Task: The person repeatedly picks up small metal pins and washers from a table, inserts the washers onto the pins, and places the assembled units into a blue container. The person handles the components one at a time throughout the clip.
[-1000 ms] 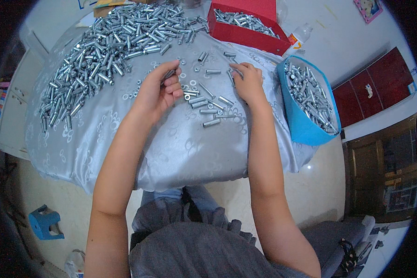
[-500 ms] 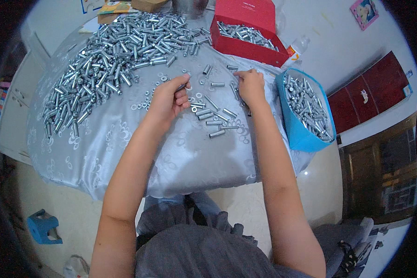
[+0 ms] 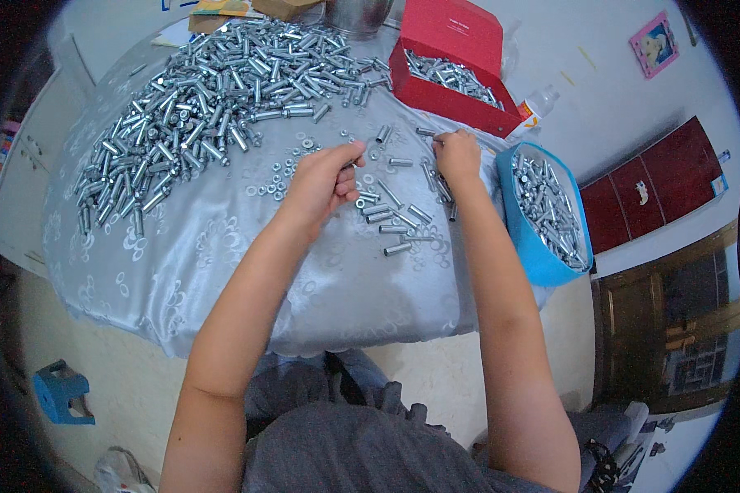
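On the silver patterned tablecloth [image 3: 222, 287], my left hand [image 3: 325, 182] is closed near the middle, thumb pressed over curled fingers. A short metal bolt, mostly hidden, shows as a sliver between them. To its right, my right hand [image 3: 458, 156] is closed, its fingertips pinching the near end of a metal sleeve [image 3: 425, 131]. Loose sleeves [image 3: 397, 249] and thin bolts [image 3: 390, 193] lie between and below the hands. Small nuts [image 3: 277, 167] and flat washers [image 3: 307, 142] are scattered beside my left hand. More sleeves [image 3: 428, 174] lie against my right hand.
A large heap of assembled anchor bolts [image 3: 197, 107] covers the table's far left. An open red box [image 3: 460, 103] of metal parts stands at the back right, near a plastic bottle [image 3: 543, 100]. A blue bin [image 3: 543, 263] of metal pieces sits right of my right forearm.
The whole view has shifted slightly, moving the table things right and down. My right fingers have drawn in from pointing to a pinch at the sleeve. My left hand stays closed.
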`<state>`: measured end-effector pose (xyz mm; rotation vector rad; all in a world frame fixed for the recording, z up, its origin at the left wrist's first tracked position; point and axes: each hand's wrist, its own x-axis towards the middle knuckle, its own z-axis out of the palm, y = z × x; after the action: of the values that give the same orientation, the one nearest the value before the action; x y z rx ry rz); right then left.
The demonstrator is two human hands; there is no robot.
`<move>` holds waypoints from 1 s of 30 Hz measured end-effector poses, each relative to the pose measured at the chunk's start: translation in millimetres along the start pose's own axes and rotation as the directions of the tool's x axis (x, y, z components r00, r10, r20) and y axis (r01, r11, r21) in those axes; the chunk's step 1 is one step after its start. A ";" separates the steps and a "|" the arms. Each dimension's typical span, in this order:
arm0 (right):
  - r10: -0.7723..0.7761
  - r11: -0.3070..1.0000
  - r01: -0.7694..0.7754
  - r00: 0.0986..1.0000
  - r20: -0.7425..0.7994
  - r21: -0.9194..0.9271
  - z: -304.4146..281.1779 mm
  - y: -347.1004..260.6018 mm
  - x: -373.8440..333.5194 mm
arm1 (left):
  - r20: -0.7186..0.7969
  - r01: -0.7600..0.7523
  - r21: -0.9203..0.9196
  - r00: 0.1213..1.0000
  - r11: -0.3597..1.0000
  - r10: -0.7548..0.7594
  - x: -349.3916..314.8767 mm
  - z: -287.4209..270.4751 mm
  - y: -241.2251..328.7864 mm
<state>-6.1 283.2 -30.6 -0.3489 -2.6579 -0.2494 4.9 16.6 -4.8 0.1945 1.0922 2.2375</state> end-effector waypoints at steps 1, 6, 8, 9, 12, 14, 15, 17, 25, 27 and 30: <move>0.007 1.000 -0.007 1.000 0.014 0.013 -0.8 -0.6 0.9 | -0.011 0.001 0.009 1.000 1.000 -0.001 -0.2 -0.2 0.3; 0.058 0.997 -0.061 0.995 0.076 0.044 2.4 0.6 6.0 | -0.049 -0.001 0.072 0.999 0.997 0.004 -1.0 3.0 -0.5; 0.036 0.999 -0.035 0.997 0.069 -0.013 8.0 3.8 5.7 | -0.017 -0.003 0.105 1.000 0.994 0.004 0.9 2.8 -3.7; 0.014 0.999 -0.010 0.997 0.071 -0.051 9.4 6.0 5.2 | 0.001 -0.004 0.122 1.000 0.992 0.003 1.8 3.1 -5.2; -0.011 0.994 0.015 0.999 -0.040 0.104 5.2 0.2 0.8 | -0.027 -0.005 0.165 1.000 0.986 0.010 2.2 5.7 -7.7; 0.020 0.852 0.007 0.999 -0.045 0.524 -14.1 -21.0 -11.6 | -0.054 -0.006 0.183 0.998 0.983 0.016 2.2 5.8 -9.0; 0.023 0.623 -0.025 1.000 0.014 0.782 -35.2 -37.1 -23.1 | -0.069 -0.010 0.189 0.997 0.982 0.024 3.6 4.8 -9.7; -0.053 0.301 -0.133 0.986 0.156 0.944 -61.0 -58.5 -47.7 | -0.020 -0.091 0.197 0.995 0.976 0.097 7.4 5.8 -15.2; -0.158 0.019 -0.196 0.968 0.196 0.980 -62.8 -73.9 -69.3 | 0.007 -0.063 0.218 0.998 0.974 0.063 10.2 15.2 -24.5; -0.166 -0.124 -0.253 0.959 0.231 0.959 -70.6 -73.2 -70.0 | 0.062 -0.119 0.251 0.992 0.961 0.107 10.8 14.5 -25.3; -0.196 -0.206 -0.268 0.953 0.229 0.941 -73.8 -70.2 -70.6 | 0.075 -0.169 0.317 0.985 0.933 0.153 5.9 22.6 -23.9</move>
<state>65.3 185.2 -5.5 0.1598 -2.0439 2.1287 20.4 45.9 -9.0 0.4904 1.4575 2.1668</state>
